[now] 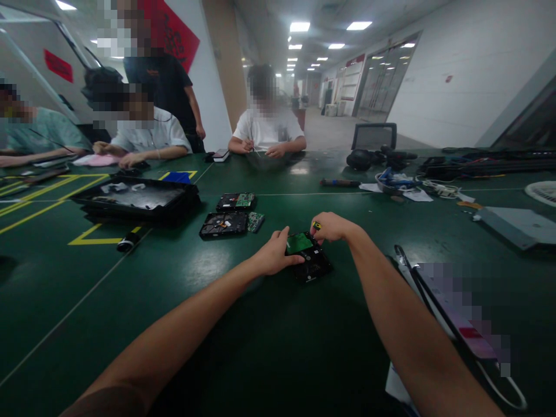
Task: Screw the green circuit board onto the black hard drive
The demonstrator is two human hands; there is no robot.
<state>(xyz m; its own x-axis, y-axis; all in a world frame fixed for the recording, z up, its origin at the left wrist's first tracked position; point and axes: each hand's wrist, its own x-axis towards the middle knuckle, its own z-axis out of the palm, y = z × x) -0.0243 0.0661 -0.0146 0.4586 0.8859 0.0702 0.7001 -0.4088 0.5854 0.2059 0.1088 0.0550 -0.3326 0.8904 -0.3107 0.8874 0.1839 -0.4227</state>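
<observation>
A black hard drive (313, 265) with a green circuit board (299, 243) on its far half lies on the green table in front of me. My left hand (278, 255) grips its left side, thumb across the top and fingers along the edge. Closed above the drive's far right corner, my right hand (330, 227) holds a small yellow-and-black screwdriver (317, 226); the tip is hidden. Left of them lie another hard drive (223, 225), a loose circuit board (255, 222) beside it, and a third hard drive (234, 201) just behind.
A black tray (143, 200) with small parts stands at left, near a dark cylinder (128, 242). At right are a lanyard badge (456, 307), a grey metal box (516, 226), and a dark-handled tool (339, 182). Several people sit or stand across the table (208, 324).
</observation>
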